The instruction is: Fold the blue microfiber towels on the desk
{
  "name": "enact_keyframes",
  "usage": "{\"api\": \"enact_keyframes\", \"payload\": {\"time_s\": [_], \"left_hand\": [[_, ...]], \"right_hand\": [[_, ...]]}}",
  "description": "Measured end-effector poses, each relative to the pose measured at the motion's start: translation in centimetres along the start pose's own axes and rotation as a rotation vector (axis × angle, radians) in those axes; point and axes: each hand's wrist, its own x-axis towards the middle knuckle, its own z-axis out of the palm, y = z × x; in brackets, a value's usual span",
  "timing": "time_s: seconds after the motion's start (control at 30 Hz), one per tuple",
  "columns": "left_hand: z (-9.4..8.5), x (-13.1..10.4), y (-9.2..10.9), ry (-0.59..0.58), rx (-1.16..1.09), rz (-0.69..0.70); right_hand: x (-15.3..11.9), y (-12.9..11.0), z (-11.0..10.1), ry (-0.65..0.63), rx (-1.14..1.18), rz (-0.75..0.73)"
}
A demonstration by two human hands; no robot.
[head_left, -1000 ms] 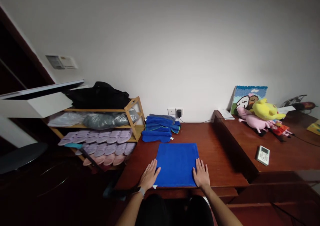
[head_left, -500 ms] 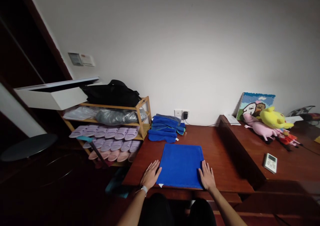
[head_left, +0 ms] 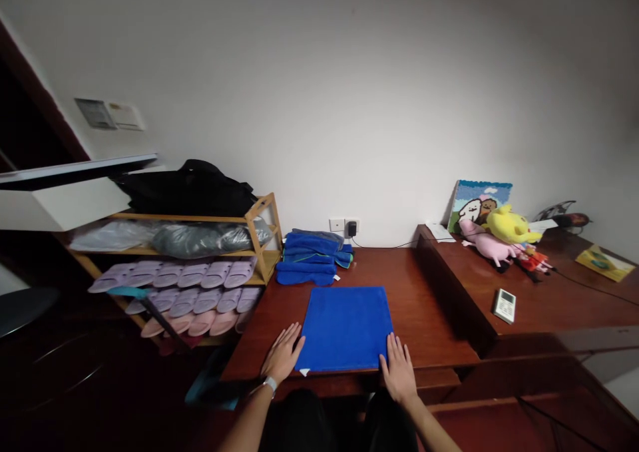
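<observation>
A blue cloth (head_left: 345, 329) lies flat and square on the brown wooden desk (head_left: 424, 305), with a small white tag at its lower left corner. My left hand (head_left: 283, 353) rests on the desk just beside the cloth's left edge, fingers stretched out and holding nothing. At the lower right corner, my right hand (head_left: 398, 369) lies open, its fingertips at the cloth's edge. Behind the flat cloth sits a pile of blue and grey cloths (head_left: 312, 257) near the wall.
Left of the desk stands a wooden rack (head_left: 259, 239) with slippers (head_left: 192, 273) and a black bag (head_left: 192, 189). On the higher desk at right are plush toys (head_left: 509, 226), a white remote (head_left: 505, 305) and a picture (head_left: 466, 202).
The view has turned to the right, so the scene has shifted left. My right hand has moved slightly toward the cloth's near edge; my left hand has barely moved.
</observation>
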Motion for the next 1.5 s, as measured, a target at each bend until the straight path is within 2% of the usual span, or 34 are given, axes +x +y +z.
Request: {"api": "enact_keyframes", "payload": {"time_s": [0.13, 0.2, 0.23, 0.3, 0.37, 0.43, 0.5, 0.53, 0.6, 0.67, 0.77, 0.93, 1.03, 1.1, 1.2, 1.33, 1.5], "left_hand": [[-0.7, -0.1, 0.3, 0.055, -0.002, -0.022], [-0.9, -0.2, 1.8, 0.111, 0.006, 0.002], [-0.9, -0.3, 3.1, 0.121, 0.009, 0.042], [-0.4, -0.4, 7.0, 0.084, 0.004, 0.174], [1.0, -0.5, 12.1, 0.0, -0.012, 0.316], [3.2, -0.5, 17.3, -0.077, -0.029, 0.419], [5.8, -0.6, 21.4, -0.131, -0.041, 0.437], [7.0, -0.7, 22.7, -0.155, -0.038, 0.406], [8.9, -1.0, 23.7, -0.19, -0.028, 0.346], [9.8, -1.5, 22.6, -0.19, -0.015, 0.305], [8.8, -2.5, 17.6, -0.126, 0.033, 0.213], [3.5, -4.7, 7.1, -0.044, 0.14, -0.002], [0.6, -6.0, 3.4, -0.083, 0.112, 0.027], [-0.5, -6.8, 2.7, -0.104, 0.068, 0.069], [-1.1, -7.9, 3.3, -0.046, -0.002, 0.07], [-0.5, -9.5, 4.4, 0.087, -0.031, 0.046], [0.4, -10.5, 3.7, 0.187, 0.0, 0.033]], "right_hand": [[0.0, -0.1, -0.2, 0.013, 0.023, -0.005], [0.1, -0.1, 0.0, 0.021, 0.025, -0.001], [0.1, -0.1, 0.1, 0.027, 0.026, 0.0], [0.1, -0.2, 0.2, 0.038, 0.03, 0.001], [0.1, -0.1, 0.3, 0.04, 0.031, -0.001], [0.1, -0.1, 0.4, 0.034, 0.028, -0.003], [0.1, -0.1, 0.3, 0.022, 0.02, -0.009], [0.1, 0.0, 0.3, 0.014, 0.014, -0.013], [0.0, 0.0, 0.3, 0.007, 0.004, -0.023], [0.1, 0.0, 0.4, 0.023, 0.002, -0.028], [0.1, 0.0, 0.5, 0.045, -0.001, -0.017], [0.1, -0.1, 0.5, 0.044, -0.004, -0.005], [0.1, -0.2, 0.5, 0.041, -0.001, 0.003], [0.0, -0.2, 0.4, 0.033, 0.0, 0.006], [0.0, -0.3, 0.0, 0.018, 0.009, 0.005], [-0.5, -0.1, -1.0, 0.024, 0.058, -0.034], [-2.3, 1.4, -1.4, 0.139, 0.163, -0.137]]}}
